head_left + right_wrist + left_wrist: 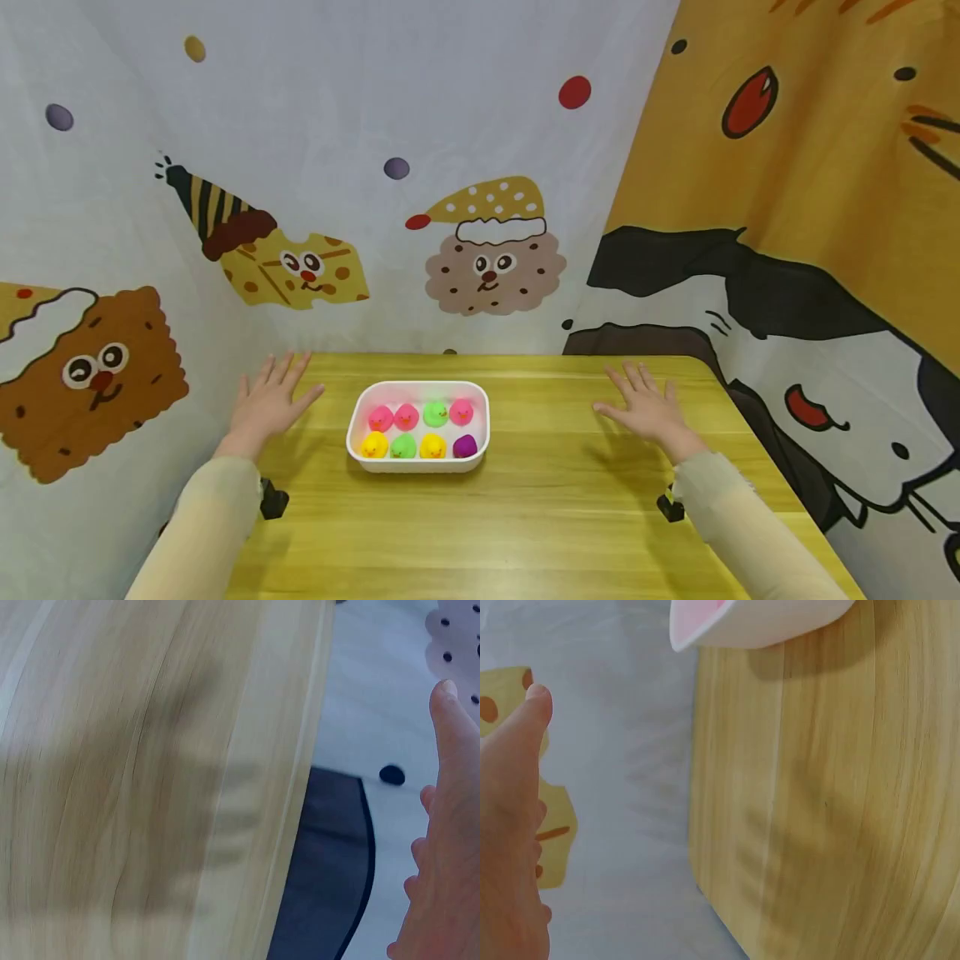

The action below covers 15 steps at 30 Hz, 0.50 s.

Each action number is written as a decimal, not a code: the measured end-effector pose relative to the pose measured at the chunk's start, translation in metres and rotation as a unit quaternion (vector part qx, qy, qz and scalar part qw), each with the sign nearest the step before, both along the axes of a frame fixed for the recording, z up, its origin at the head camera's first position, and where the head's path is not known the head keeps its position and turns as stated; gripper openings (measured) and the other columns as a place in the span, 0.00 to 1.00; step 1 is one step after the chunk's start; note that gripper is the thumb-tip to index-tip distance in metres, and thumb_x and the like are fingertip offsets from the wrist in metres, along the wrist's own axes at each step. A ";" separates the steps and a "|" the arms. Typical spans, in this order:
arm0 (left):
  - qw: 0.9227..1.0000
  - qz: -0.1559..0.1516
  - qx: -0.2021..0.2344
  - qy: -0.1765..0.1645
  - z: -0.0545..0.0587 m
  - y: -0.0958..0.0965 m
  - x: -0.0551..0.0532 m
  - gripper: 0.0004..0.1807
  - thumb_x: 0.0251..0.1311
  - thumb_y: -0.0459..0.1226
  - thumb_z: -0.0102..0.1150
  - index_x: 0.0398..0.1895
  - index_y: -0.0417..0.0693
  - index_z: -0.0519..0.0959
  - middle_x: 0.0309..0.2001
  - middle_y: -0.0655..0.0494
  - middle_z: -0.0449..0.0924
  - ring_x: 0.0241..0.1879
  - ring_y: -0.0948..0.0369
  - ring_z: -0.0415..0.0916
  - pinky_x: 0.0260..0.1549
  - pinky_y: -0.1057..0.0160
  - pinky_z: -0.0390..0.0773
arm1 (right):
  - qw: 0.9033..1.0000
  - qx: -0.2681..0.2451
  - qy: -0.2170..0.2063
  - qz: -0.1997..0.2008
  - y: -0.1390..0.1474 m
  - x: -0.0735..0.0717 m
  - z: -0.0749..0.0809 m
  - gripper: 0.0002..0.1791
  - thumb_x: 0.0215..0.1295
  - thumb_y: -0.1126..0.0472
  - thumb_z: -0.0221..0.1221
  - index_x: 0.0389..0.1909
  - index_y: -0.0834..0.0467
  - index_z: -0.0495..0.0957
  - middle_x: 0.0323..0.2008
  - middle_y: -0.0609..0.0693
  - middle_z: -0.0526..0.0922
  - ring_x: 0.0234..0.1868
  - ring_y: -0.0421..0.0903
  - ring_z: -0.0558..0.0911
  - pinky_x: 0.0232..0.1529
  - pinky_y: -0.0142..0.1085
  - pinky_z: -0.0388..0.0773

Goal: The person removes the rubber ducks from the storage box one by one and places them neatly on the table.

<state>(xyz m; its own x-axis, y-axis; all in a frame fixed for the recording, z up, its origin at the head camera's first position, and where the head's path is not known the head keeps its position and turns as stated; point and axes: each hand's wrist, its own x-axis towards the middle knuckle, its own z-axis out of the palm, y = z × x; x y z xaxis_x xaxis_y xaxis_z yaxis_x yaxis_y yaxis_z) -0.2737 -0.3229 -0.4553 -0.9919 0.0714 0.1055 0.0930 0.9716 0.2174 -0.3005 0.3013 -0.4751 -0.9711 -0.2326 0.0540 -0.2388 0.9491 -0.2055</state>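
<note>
A white rectangular tray stands on the table left of centre. Inside it sit several small toy ducks: pink ones such as this duck, a green duck, a yellow duck, and a purple piece in the near right corner. To the tray's left, my left hand hovers with fingers spread, holding nothing. My right hand is likewise spread above the table at the right, well apart from the tray. In the left wrist view only a corner of the tray shows.
The wooden table has a far edge against a cloth backdrop printed with cartoon figures, which also hangs along both sides. A small black device is at the left wrist, another device at the right.
</note>
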 end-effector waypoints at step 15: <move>0.997 -0.065 0.025 0.014 -0.017 0.040 0.021 0.43 0.67 0.63 0.42 0.78 0.53 0.46 0.75 0.39 0.47 0.73 0.39 0.36 0.62 0.27 0.35 | 0.992 -0.027 -0.012 0.124 -0.077 0.017 -0.001 0.44 0.64 0.31 0.51 0.75 0.47 0.55 0.76 0.55 0.46 0.74 0.61 0.45 0.64 0.71 0.36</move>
<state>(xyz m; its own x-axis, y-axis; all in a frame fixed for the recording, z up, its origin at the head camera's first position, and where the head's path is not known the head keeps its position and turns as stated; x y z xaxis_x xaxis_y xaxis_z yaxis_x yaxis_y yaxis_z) -0.2528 -0.2828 -0.4728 -0.9712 0.1934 0.1390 0.2243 0.9391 0.2604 -0.2831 0.2239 -0.4760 -0.8859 -0.4612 0.0505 -0.4573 0.8497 -0.2624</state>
